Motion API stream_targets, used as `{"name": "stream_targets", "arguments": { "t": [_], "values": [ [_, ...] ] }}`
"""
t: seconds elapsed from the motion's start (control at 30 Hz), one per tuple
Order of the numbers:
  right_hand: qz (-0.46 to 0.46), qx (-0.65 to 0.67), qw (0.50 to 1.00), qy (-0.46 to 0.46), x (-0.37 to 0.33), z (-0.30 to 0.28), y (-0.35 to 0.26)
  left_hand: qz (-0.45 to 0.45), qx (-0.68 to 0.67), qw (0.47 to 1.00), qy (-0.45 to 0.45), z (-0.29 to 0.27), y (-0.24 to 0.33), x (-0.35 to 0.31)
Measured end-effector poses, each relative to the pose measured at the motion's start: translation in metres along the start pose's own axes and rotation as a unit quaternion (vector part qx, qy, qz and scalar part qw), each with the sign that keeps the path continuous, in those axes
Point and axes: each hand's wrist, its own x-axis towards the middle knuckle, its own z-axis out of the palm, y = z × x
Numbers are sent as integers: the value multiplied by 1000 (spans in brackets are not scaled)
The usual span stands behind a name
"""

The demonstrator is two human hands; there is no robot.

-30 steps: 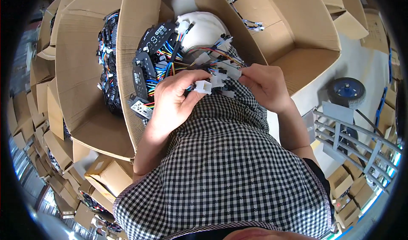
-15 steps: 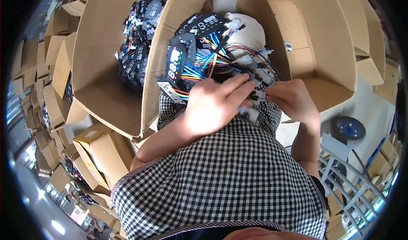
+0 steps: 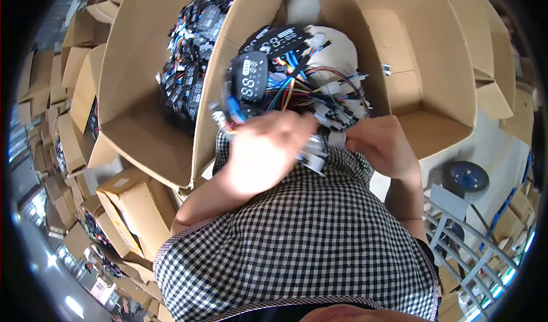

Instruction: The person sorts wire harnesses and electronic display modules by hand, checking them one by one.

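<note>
A heap of black digital display panels with coloured wires and white plugs lies in front of me. The front panel [image 3: 251, 77] has pale digits and a bar symbol, and its face is unlit. Another display panel [image 3: 277, 39] rests behind it. My left hand [image 3: 265, 148], blurred, lies over the near wires, with white plugs [image 3: 313, 155] by its fingertips; its grip is unclear. My right hand [image 3: 379, 145] pinches a white connector [image 3: 337, 139] just right of the left fingers. More wire plugs [image 3: 342, 111] lie beyond both hands.
An open carton [image 3: 145, 134] on the left holds many display panels [image 3: 185, 82]. On the right stands another open carton [image 3: 428, 128] with a small bit [image 3: 386, 69] inside. A pale rounded bundle [image 3: 337, 51] sits behind the wires. A wheel [image 3: 465, 176] and metal rack [image 3: 456, 231] are at right.
The front panel's glowing display has gone dark. My left hand has moved left and nearer to me, with white plugs shifting alongside. My right hand has come slightly left and nearer.
</note>
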Motion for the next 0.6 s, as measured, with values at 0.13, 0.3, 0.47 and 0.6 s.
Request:
{"name": "stream_targets", "arguments": {
  "t": [0.13, 0.3, 0.47, 0.6],
  "values": [
    [243, 168, 944, 146, -21, -7, 11, -91, 164, 974, 129, -35, -17, 31],
    [218, 230, 924, 215, -20, -6, 21, -103, 239, 964, 55, 4, -32, 102],
    [233, 213, 918, 241, -20, -15, 27, -122, 83, 989, -4, 52, -51, 126],
    [233, 216, 899, 301, -9, -19, 29, -111, -229, 966, 30, 32, -52, 107]
  ]
}}
